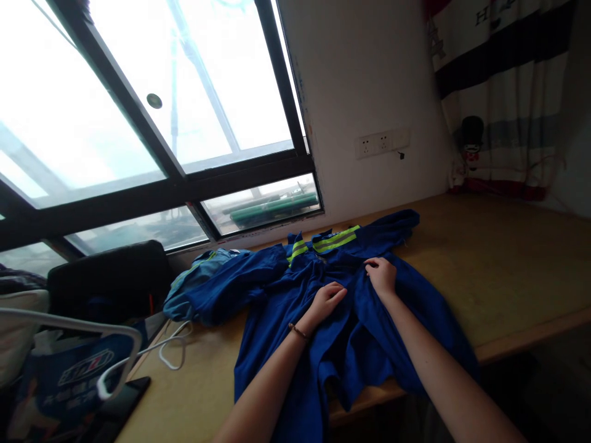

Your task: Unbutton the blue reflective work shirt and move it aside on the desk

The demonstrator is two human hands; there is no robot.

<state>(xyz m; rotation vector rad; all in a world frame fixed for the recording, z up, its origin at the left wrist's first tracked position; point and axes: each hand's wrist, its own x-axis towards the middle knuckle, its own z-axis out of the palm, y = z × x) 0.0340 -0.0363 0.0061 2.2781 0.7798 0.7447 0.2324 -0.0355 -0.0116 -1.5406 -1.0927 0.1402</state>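
Note:
A blue work jacket [277, 332] with yellow-green reflective stripes on its collar [336, 239] lies spread on a wooden table [498, 271], its lower part hanging over the front edge. My left hand [327, 299] rests on the jacket's chest, fingers lying fairly flat and together. My right hand [381, 274] sits a little to the right, fingers curled and pinching the blue fabric near the front opening. A thin bracelet circles my left wrist.
A white clothes hanger [115, 363] and a white cord [173, 351] lie at the table's left end. A black bag [108, 280] and a printed blue bag [60, 381] sit further left. Large windows [152, 111], wall sockets [381, 143] and a curtain [503, 98] stand behind.

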